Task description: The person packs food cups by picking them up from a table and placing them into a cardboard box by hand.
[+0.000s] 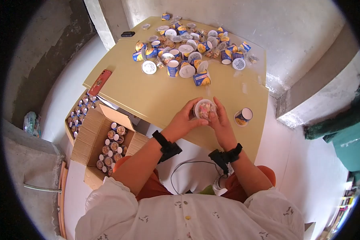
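Both my hands hold a small clear plastic cup point(205, 109) with pink and pale pieces inside, above the table's near edge. My left hand point(187, 117) wraps its left side, the thumb across the front. On the other side, the fingers of my right hand point(220, 118) curl round it, thumb near the rim. A blue and yellow paper cup point(243, 116) stands on the table just right of my right hand. Beyond my hands, another blue and yellow cup point(202, 79) lies on its side at the front of a large pile.
Paper cups, clear tubs and round lids point(149, 67) crowd the far part of the yellow table point(148, 92). A red phone point(100, 82) lies by the left edge, a black object point(127, 34) farther back. Below left, an open cardboard box point(93, 138) holds several filled cups.
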`<state>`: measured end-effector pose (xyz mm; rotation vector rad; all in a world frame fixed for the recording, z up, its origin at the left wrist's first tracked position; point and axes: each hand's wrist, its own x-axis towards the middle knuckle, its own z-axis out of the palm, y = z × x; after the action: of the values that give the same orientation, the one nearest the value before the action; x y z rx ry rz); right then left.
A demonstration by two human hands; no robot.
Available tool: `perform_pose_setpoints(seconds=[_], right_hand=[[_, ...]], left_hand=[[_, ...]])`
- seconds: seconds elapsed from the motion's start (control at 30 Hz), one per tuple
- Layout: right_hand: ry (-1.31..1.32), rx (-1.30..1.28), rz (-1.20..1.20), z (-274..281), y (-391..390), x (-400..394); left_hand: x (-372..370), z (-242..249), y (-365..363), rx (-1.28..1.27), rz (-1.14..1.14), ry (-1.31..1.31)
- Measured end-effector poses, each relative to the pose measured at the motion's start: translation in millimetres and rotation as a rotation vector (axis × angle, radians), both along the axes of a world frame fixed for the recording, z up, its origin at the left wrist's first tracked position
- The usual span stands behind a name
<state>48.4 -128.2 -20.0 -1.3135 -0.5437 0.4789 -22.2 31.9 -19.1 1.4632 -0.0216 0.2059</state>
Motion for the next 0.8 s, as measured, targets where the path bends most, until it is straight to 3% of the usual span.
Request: perform_pose_setpoints(seconds=[0.3,0.8], right_hand=[[0.179,0.049,0.118,-13.6,-5.5,10.6],[0.132,0.055,0.101,-4.3,-12.7,17.4]], left_hand=[[0.6,13.0,2.3,-0.074,-0.01,0.17],[2.8,11.8,3.5,-0.077,-0.073,0.115]])
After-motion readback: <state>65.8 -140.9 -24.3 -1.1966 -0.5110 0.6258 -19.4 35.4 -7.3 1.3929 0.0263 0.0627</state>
